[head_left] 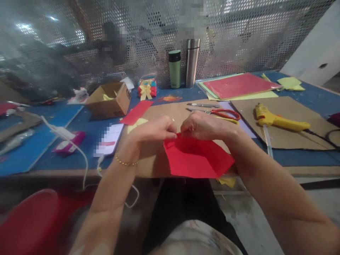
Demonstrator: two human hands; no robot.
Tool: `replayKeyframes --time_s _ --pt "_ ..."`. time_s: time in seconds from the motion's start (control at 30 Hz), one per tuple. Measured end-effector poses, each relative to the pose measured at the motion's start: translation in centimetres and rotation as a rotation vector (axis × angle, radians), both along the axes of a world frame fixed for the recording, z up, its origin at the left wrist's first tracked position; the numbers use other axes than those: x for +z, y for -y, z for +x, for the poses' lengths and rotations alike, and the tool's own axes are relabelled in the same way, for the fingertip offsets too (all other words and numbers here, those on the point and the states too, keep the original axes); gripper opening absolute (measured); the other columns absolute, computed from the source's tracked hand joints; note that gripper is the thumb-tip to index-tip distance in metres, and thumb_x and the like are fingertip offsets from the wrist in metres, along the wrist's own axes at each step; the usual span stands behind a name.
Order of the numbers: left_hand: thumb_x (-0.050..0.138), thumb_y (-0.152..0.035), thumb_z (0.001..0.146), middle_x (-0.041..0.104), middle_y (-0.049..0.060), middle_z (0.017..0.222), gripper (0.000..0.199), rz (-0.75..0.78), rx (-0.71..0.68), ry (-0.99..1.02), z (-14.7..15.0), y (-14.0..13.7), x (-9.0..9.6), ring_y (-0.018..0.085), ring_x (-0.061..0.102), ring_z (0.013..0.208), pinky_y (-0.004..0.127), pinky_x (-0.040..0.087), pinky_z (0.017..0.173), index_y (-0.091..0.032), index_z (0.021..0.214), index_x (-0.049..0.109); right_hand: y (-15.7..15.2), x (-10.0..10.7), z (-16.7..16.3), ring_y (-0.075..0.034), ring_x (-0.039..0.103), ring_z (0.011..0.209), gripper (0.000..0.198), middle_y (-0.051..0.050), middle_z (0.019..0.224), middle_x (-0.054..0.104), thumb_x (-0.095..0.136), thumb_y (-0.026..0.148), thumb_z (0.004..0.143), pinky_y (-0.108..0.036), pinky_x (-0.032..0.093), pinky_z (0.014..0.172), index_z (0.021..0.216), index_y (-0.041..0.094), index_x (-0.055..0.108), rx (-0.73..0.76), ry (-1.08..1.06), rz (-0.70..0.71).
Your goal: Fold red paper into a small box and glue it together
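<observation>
A sheet of red paper point(196, 159) hangs near the front edge of the work board, its far edge pinched in both hands. My left hand point(159, 128) is closed on that edge, a gold bead bracelet at the wrist. Close beside it, my right hand point(198, 125) grips the same edge with curled fingers. The fingertips partly hide the paper where they meet. Just beyond my right hand lie red-handled scissors point(225, 114) and a utility knife point(203, 105). A red paper strip point(136, 112) and yellow paper pieces point(136, 124) rest beyond my left hand.
Left are a phone point(110, 139) with a white cable and a cardboard box point(108, 101). A small red gift box point(147, 88), a green tumbler point(174, 69) and a steel flask point(192, 63) stand behind. At right, a yellow glue gun point(281, 120) lies on cardboard point(297, 106).
</observation>
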State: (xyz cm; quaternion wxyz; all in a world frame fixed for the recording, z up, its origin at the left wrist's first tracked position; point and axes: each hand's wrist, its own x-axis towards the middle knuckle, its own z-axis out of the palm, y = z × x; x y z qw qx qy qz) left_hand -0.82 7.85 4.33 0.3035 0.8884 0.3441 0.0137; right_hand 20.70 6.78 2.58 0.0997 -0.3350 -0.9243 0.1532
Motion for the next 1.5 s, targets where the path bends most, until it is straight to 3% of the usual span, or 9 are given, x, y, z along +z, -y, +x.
replayKeyframes --time_s 0.1,0.23,0.4,0.63,0.83,0.97,1.13,1.3,1.5 --pt "0.062 -0.021 0.075 0.043 -0.004 0.053 0.020 -0.070 0.043 0.007 0.1 0.0 -0.2 0.010 0.039 0.053 0.027 0.025 0.051 -0.018 0.057 0.055 0.1 -0.1 -0.3 -0.013 0.058 0.062 0.025 -0.007 0.070 0.076 0.060 0.015 0.089 -0.029 0.033 0.061 0.076 0.017 0.082 0.039 -0.016 0.045" --pt "0.061 -0.017 0.070 0.033 -0.006 0.052 0.024 -0.086 0.086 0.020 0.3 0.2 -0.2 0.009 0.032 0.050 0.027 0.020 0.050 -0.019 0.051 0.047 0.3 -0.1 -0.8 -0.014 0.060 0.064 0.027 -0.008 0.076 0.079 0.058 0.013 0.089 -0.029 0.031 0.062 0.087 0.018 0.085 0.077 -0.008 0.085" --pt "0.058 -0.013 0.070 0.033 -0.007 0.050 0.023 -0.035 0.071 0.036 0.4 0.4 0.0 0.008 0.033 0.049 0.027 0.022 0.050 -0.018 0.051 0.047 0.5 0.4 -0.6 -0.014 0.060 0.067 0.024 -0.006 0.077 0.078 0.062 0.019 0.092 -0.028 0.032 0.061 0.090 0.020 0.086 -0.049 0.043 0.044" --pt "0.065 -0.019 0.076 0.047 -0.004 0.049 0.021 0.028 0.116 -0.046 -0.2 -0.2 -0.3 0.010 0.046 0.052 0.026 0.028 0.051 -0.017 0.056 0.060 1.0 1.6 0.2 -0.014 0.061 0.066 0.021 -0.004 0.078 0.077 0.064 0.024 0.093 -0.028 0.035 0.062 0.087 0.021 0.085 -0.245 0.139 -0.040" --pt "0.066 -0.021 0.076 0.051 -0.003 0.051 0.019 -0.016 0.101 -0.038 -0.3 -0.4 -0.3 0.011 0.048 0.054 0.026 0.029 0.052 -0.017 0.057 0.062 1.0 1.5 0.3 -0.013 0.057 0.066 0.023 -0.004 0.076 0.074 0.061 0.010 0.086 -0.028 0.034 0.064 0.081 0.019 0.081 -0.175 0.163 0.032" --pt "0.064 -0.020 0.075 0.051 -0.003 0.052 0.020 -0.042 0.126 -0.021 -0.2 -0.2 -0.2 0.011 0.048 0.053 0.026 0.029 0.051 -0.017 0.056 0.060 1.0 1.4 0.4 -0.013 0.058 0.066 0.022 -0.005 0.077 0.075 0.061 0.015 0.090 -0.028 0.032 0.062 0.082 0.019 0.080 -0.208 0.173 0.042" --pt "0.062 -0.017 0.072 0.038 -0.005 0.049 0.024 -0.040 0.083 0.025 0.1 0.0 -0.4 0.009 0.038 0.050 0.027 0.024 0.050 -0.018 0.051 0.050 1.1 1.2 0.0 -0.015 0.062 0.070 0.026 -0.006 0.085 0.079 0.057 0.014 0.089 -0.028 0.036 0.065 0.090 0.020 0.082 -0.117 0.074 0.054" --pt "0.061 -0.017 0.069 0.031 -0.007 0.049 0.027 -0.075 0.028 0.092 0.1 -0.2 -0.6 0.007 0.030 0.049 0.027 0.021 0.050 -0.019 0.049 0.043 0.8 0.6 -0.5 -0.014 0.058 0.067 0.025 -0.004 0.075 0.073 0.057 0.009 0.087 -0.028 0.034 0.066 0.083 0.019 0.079 0.015 -0.006 0.062" --pt "0.066 -0.024 0.072 0.046 -0.004 0.052 0.023 -0.139 0.049 0.080 -0.4 -0.5 -0.4 0.009 0.042 0.052 0.026 0.028 0.051 -0.017 0.053 0.056 0.9 1.3 0.0 -0.013 0.055 0.065 0.021 -0.003 0.073 0.071 0.062 0.020 0.092 -0.028 0.032 0.064 0.079 0.018 0.077 -0.167 0.087 0.010"
